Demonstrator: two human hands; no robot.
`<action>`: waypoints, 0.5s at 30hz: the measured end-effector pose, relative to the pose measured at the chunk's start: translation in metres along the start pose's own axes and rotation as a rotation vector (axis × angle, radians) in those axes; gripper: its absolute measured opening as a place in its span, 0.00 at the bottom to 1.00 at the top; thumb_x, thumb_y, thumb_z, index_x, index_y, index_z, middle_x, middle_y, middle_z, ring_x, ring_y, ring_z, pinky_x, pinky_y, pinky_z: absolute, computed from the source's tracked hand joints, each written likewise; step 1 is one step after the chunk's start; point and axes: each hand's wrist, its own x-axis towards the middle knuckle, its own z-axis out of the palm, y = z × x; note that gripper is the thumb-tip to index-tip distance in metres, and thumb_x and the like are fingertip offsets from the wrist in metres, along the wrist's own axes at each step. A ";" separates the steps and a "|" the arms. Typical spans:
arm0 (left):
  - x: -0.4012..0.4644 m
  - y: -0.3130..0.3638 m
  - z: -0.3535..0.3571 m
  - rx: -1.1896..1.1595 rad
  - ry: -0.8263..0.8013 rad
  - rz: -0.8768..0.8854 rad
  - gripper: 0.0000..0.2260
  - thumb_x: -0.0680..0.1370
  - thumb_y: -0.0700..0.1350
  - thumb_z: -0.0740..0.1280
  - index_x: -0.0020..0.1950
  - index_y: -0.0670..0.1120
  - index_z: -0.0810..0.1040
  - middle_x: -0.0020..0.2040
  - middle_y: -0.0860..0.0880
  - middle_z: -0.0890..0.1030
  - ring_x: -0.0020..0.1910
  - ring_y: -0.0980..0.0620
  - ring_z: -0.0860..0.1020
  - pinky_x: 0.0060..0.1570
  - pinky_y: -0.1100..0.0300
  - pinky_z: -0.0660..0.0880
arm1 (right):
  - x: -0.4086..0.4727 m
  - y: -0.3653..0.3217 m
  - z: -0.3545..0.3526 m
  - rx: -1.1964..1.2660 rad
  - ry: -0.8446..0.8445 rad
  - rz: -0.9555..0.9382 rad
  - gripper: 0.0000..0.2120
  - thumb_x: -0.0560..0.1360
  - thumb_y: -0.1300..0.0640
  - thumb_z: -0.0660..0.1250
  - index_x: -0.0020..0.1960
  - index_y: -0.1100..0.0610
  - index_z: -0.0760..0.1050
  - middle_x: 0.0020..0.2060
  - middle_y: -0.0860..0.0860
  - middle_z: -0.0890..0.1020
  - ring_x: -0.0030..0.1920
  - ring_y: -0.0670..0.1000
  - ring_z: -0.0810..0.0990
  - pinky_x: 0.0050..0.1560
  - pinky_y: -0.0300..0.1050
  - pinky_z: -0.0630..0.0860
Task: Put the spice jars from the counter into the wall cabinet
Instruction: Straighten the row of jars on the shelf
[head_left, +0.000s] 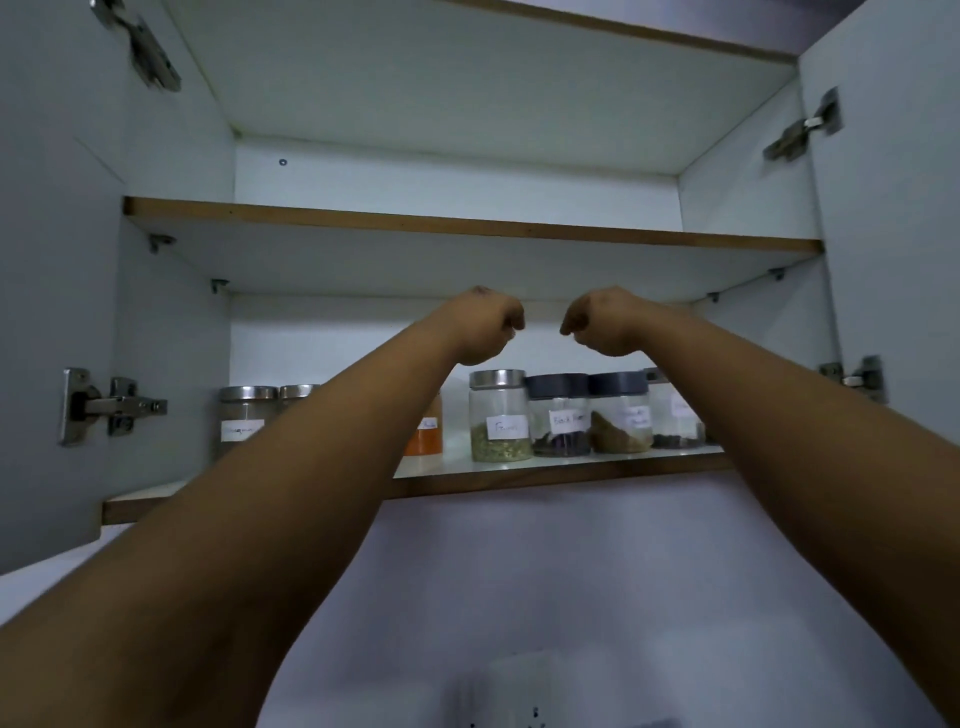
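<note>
White cabinet (467, 104) walls fill the frame, both doors swung wide and steel hinges (111, 405) showing at the left and right edges. We reach both arms up from the lower corners toward the middle of the picture. Our left hand (485, 325) and right hand (605, 322) hang side by side, close but apart, just under the upper shelf (467, 226) and above the jars. The fingers of both curl downward into loose fists, and we hold nothing in either.

Along the lower shelf (545, 480), across the middle of the frame, stands a row of spice jars: two steel-lidded ones (247, 415) at left, partly behind our left forearm; an orange-filled jar (428, 434); a steel-lidded jar of greenish seeds (498, 415); two dark-lidded jars (561, 415) touching each other; and another at right, half hidden by our right forearm. Paper labels face front, mostly too blurred to read.

No table shows, so we cannot tell whether jars remain below. We judge the placing step done for these jars, with the hands free above them. The next move, in our view, calls for drawing both arms down without brushing the lids, then checking below for more jars or closing the doors.
</note>
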 end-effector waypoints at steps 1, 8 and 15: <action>0.001 0.004 0.006 0.035 -0.029 -0.018 0.13 0.82 0.44 0.61 0.65 0.45 0.76 0.63 0.44 0.77 0.61 0.46 0.75 0.62 0.52 0.72 | -0.002 0.005 0.002 -0.008 -0.028 -0.016 0.15 0.80 0.62 0.61 0.66 0.56 0.76 0.65 0.54 0.77 0.65 0.54 0.74 0.66 0.47 0.68; 0.019 0.015 0.023 0.200 -0.147 -0.190 0.16 0.81 0.50 0.63 0.63 0.41 0.78 0.60 0.42 0.79 0.59 0.44 0.76 0.60 0.52 0.73 | 0.006 0.034 0.016 -0.073 -0.102 -0.154 0.18 0.81 0.57 0.60 0.70 0.56 0.71 0.69 0.54 0.73 0.68 0.55 0.71 0.68 0.47 0.66; 0.029 0.025 0.036 0.259 -0.261 -0.256 0.16 0.80 0.53 0.65 0.58 0.43 0.82 0.55 0.46 0.83 0.55 0.47 0.79 0.58 0.54 0.74 | 0.030 0.039 0.046 -0.082 -0.145 -0.315 0.14 0.80 0.60 0.62 0.64 0.57 0.78 0.63 0.55 0.78 0.62 0.56 0.75 0.64 0.51 0.73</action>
